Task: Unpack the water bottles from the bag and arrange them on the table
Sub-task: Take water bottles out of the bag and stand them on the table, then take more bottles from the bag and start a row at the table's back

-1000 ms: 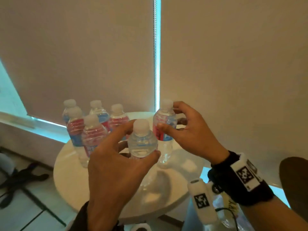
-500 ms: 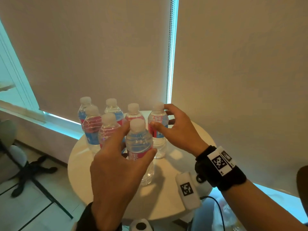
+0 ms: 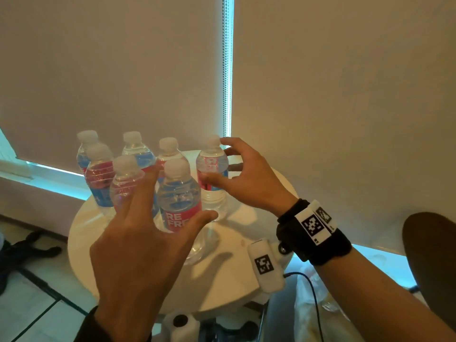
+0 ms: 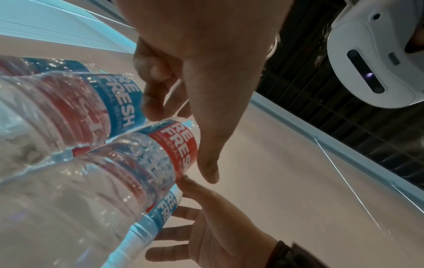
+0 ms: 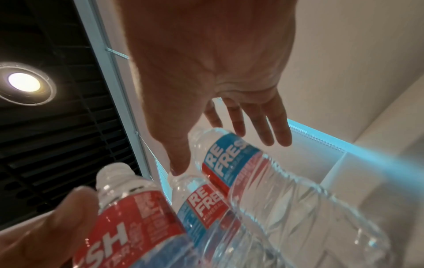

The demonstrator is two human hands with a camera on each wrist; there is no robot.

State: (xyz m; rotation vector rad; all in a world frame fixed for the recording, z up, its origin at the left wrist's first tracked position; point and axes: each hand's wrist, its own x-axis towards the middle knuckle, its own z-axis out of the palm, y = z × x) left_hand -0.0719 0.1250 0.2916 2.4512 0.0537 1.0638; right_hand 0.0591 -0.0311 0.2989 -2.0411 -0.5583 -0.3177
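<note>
Several clear water bottles with white caps and red-and-blue labels stand upright, clustered on the round white table (image 3: 234,280). My left hand (image 3: 182,193) spreads loosely around the front bottle (image 3: 179,201), thumb by its label and fingers straight and apart. In the left wrist view the thumb (image 4: 206,170) lies beside that bottle (image 4: 176,145) without gripping. My right hand (image 3: 214,160) hovers around the rightmost bottle (image 3: 212,166), thumb at the label and index finger by the cap. The right wrist view shows its fingers (image 5: 263,130) straight, off that bottle (image 5: 229,163).
Closed roller blinds hang just behind the table. A brown chair back (image 3: 429,243) stands at the right. Crumpled clear plastic (image 3: 318,287) lies below my right forearm beside the table. An office chair base (image 3: 24,250) sits on the tiled floor at the left.
Both hands set their bottles down beside the cluster. The left hand has let go of the front bottle and spread its fingers. The right hand's fingers have loosened off the rightmost bottle.
</note>
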